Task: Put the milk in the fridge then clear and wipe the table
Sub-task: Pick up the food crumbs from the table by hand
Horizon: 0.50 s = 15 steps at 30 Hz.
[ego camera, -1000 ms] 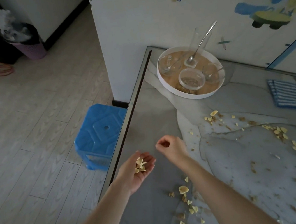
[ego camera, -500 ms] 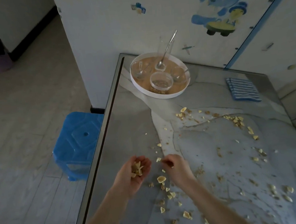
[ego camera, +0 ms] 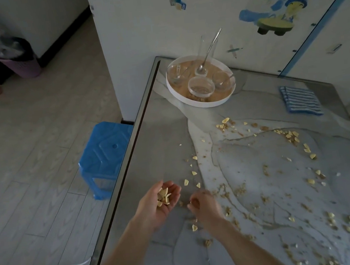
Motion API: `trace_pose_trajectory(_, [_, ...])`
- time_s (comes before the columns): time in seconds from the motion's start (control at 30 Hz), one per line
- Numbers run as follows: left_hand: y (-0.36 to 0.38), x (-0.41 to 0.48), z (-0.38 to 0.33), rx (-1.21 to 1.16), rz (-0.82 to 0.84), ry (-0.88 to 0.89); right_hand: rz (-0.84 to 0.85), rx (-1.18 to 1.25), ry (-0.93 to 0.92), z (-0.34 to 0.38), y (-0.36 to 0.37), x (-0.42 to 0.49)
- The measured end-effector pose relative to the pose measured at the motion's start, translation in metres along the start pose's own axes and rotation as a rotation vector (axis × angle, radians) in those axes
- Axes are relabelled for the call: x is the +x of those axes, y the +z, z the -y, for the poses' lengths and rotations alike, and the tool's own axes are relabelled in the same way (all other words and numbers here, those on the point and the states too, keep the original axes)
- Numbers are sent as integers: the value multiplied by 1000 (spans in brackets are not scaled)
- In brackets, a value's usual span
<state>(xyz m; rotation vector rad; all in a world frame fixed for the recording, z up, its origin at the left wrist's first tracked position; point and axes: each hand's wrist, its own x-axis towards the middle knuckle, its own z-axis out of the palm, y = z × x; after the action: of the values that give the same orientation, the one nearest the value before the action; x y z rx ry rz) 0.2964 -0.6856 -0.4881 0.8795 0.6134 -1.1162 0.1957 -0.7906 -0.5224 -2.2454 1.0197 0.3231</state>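
Observation:
My left hand (ego camera: 156, 203) is cupped palm up over the table's left edge, with a small heap of pale yellow scraps (ego camera: 163, 197) in it. My right hand (ego camera: 203, 205) is just to its right, low over the grey marbled table (ego camera: 264, 176), fingers pinched together on the tabletop among the scraps. Whether a scrap is between the fingers I cannot tell. Several more yellow scraps and brown crumbs (ego camera: 290, 137) lie spread over the table's middle and right. A blue striped cloth (ego camera: 301, 100) lies folded at the far right. No milk is in view.
A round white tray (ego camera: 190, 102) at the table's far left corner carries glass bowls, a tall glass and spoons. A blue plastic stool (ego camera: 105, 154) stands on the floor beside the table's left edge. A lined waste bin (ego camera: 17, 59) stands far left. Walls close the back.
My right hand has dropped from beside the left palm down onto the tabletop scraps. The left hand stays cupped with its heap. The camera view has shifted.

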Motion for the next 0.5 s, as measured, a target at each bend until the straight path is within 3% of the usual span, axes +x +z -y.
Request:
trace_pose_trajectory(0.13, [-1, -4, 16, 13, -55, 14, -139, 322, -4, 7, -29, -9])
trace_pose_trajectory(0.33, [15, -18, 41, -62, 47, -25, 40, 397, -277, 33, -47, -42])
trace_pose_trajectory(0.5, [11, -17, 38, -74, 35, -14, -146, 489, -192, 3, -52, -38])
